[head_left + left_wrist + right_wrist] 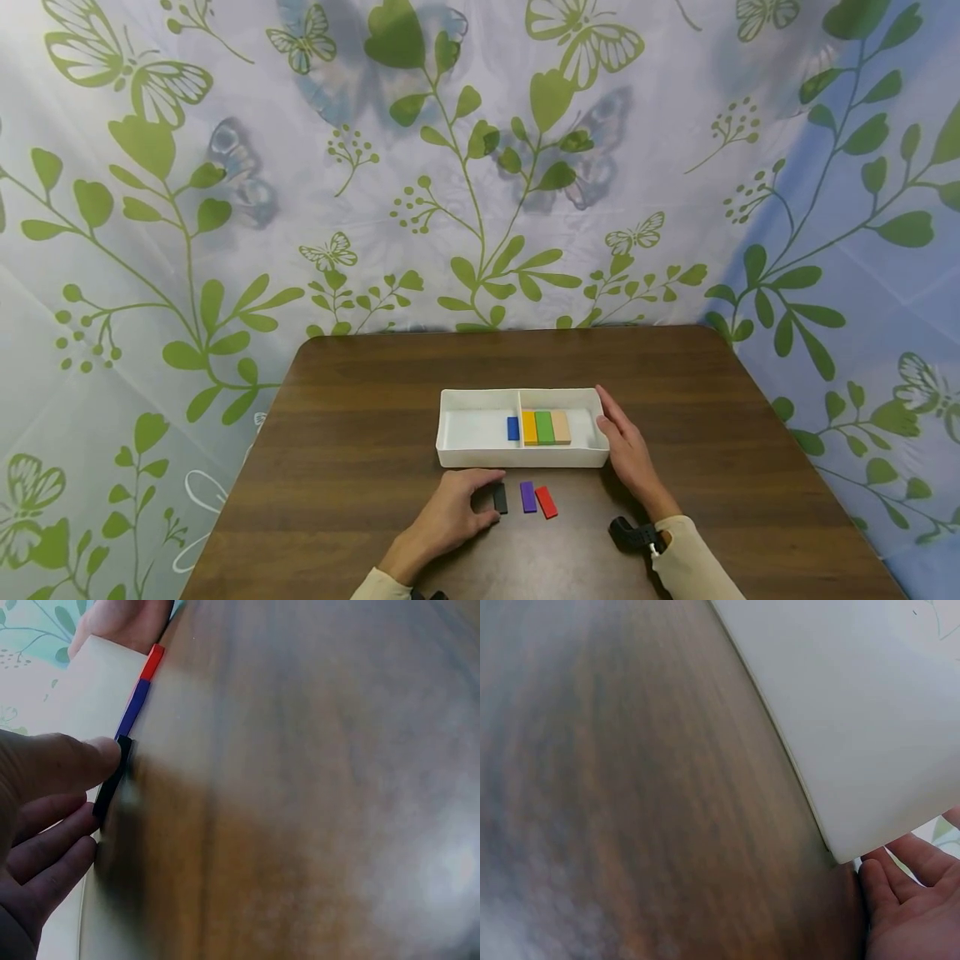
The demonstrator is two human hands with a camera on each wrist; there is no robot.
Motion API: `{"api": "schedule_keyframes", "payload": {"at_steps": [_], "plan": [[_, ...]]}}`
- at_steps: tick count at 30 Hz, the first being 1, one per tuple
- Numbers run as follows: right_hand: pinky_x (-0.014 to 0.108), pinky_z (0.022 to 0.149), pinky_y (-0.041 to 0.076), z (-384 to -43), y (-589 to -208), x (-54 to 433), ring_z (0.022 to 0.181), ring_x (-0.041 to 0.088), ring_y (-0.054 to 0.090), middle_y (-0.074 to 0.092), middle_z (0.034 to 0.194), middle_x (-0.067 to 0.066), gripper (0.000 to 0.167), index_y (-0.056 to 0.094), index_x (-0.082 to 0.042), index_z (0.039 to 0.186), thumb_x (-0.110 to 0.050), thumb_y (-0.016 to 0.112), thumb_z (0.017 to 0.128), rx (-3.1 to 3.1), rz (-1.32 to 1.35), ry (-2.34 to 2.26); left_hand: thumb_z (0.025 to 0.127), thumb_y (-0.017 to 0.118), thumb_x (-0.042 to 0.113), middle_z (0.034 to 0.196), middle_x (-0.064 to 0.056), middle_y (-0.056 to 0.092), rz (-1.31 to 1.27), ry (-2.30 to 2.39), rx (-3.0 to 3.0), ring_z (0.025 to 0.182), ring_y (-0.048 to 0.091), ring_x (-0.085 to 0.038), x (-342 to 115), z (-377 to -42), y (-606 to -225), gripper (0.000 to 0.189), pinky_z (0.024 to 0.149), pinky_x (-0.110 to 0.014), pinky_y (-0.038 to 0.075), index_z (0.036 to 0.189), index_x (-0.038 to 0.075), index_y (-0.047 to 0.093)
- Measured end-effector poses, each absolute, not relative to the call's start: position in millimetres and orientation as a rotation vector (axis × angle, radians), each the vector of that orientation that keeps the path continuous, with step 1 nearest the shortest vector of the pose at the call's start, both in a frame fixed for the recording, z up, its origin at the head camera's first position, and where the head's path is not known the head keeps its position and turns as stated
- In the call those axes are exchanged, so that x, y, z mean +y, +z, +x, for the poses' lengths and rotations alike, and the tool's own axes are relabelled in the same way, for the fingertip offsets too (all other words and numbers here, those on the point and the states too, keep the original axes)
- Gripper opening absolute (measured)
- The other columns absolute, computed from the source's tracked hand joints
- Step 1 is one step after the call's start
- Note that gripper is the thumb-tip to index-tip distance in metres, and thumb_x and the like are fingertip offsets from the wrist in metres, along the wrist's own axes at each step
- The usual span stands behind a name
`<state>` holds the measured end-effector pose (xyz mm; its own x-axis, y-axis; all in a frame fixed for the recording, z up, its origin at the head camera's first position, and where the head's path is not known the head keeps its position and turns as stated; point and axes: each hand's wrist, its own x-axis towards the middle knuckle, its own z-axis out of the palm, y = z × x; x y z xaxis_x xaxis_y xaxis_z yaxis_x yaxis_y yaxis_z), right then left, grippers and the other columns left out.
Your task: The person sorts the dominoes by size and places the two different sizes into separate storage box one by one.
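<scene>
My left hand (450, 510) is at the near side of a white two-compartment tray (480, 457). Its thumb and forefinger pinch a small black block (501, 498) by its two ends on the tabletop. Just right of that block lie a purple block (528, 497) and a tilted red block (547, 502). My right hand (632, 454) holds the tray's right end, with the thumb over the rim and the fingers along the outer wall. A blue block (513, 428) sits in the left compartment. Yellow (530, 428), green (544, 427) and beige blocks (561, 427) line up in the right one.
The tray stands on a brown wooden table (360, 408). Behind the table hangs a cloth (420, 250) printed with leaves and butterflies. A black strap (633, 535) circles the right wrist.
</scene>
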<state>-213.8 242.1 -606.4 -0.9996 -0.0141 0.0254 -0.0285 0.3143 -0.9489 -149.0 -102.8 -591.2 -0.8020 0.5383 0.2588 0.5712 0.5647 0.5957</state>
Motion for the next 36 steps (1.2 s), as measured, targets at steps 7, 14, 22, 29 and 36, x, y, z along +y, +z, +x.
{"api": "schedule_keyframes", "payload": {"at_steps": [7, 14, 22, 29, 36], "plan": [[0.070, 0.134, 0.014, -213.1, -606.6, 242.3, 0.171, 0.036, 0.015, 0.020, 0.184, 0.001, 0.058, 0.025, -0.031, 0.176, -0.029, 0.041, 0.120, -2.563, 0.025, 1.815, 0.085, 0.093, 0.006, 0.127, -0.005, 0.080, -0.964, -1.045, -2.762, 0.119, 0.075, -0.018, -101.9, -149.4, -589.7, 0.051, 0.105, -0.038, 0.062, 0.133, 0.005, 0.076], [0.070, 0.134, 0.015, -212.4, -605.2, 241.9, 0.171, 0.036, 0.016, 0.022, 0.184, 0.001, 0.058, 0.027, -0.030, 0.176, -0.028, 0.043, 0.120, -2.544, 0.041, 1.812, 0.085, 0.092, 0.005, 0.126, -0.005, 0.081, -0.979, -1.032, -2.725, 0.118, 0.076, -0.018, -102.4, -148.6, -590.0, 0.050, 0.104, -0.038, 0.062, 0.132, 0.004, 0.077], [0.071, 0.134, 0.014, -211.6, -604.3, 241.8, 0.171, 0.037, 0.015, 0.021, 0.184, 0.002, 0.059, 0.026, -0.029, 0.176, -0.027, 0.043, 0.120, -2.538, 0.059, 1.839, 0.085, 0.091, 0.002, 0.127, -0.007, 0.081, -1.000, -1.052, -2.683, 0.118, 0.076, -0.019, -105.8, -147.7, -588.5, 0.049, 0.103, -0.039, 0.063, 0.132, 0.002, 0.076], [0.070, 0.134, 0.015, -212.4, -609.1, 242.4, 0.171, 0.035, 0.016, 0.022, 0.184, 0.001, 0.058, 0.027, -0.032, 0.176, -0.027, 0.042, 0.120, -2.533, 0.047, 1.843, 0.088, 0.089, 0.002, 0.129, -0.008, 0.080, -1.038, -1.100, -2.696, 0.118, 0.075, -0.021, -111.7, -150.1, -568.3, 0.048, 0.104, -0.041, 0.063, 0.134, 0.002, 0.075], [0.070, 0.134, 0.015, -212.4, -610.2, 242.9, 0.171, 0.035, 0.016, 0.022, 0.184, 0.001, 0.058, 0.026, -0.032, 0.176, -0.027, 0.042, 0.120, -2.536, 0.059, 1.827, 0.088, 0.090, 0.003, 0.132, -0.008, 0.079, -1.068, -1.101, -2.655, 0.119, 0.077, -0.024, -117.0, -158.2, -542.5, 0.051, 0.105, -0.042, 0.062, 0.136, 0.002, 0.074]]}}
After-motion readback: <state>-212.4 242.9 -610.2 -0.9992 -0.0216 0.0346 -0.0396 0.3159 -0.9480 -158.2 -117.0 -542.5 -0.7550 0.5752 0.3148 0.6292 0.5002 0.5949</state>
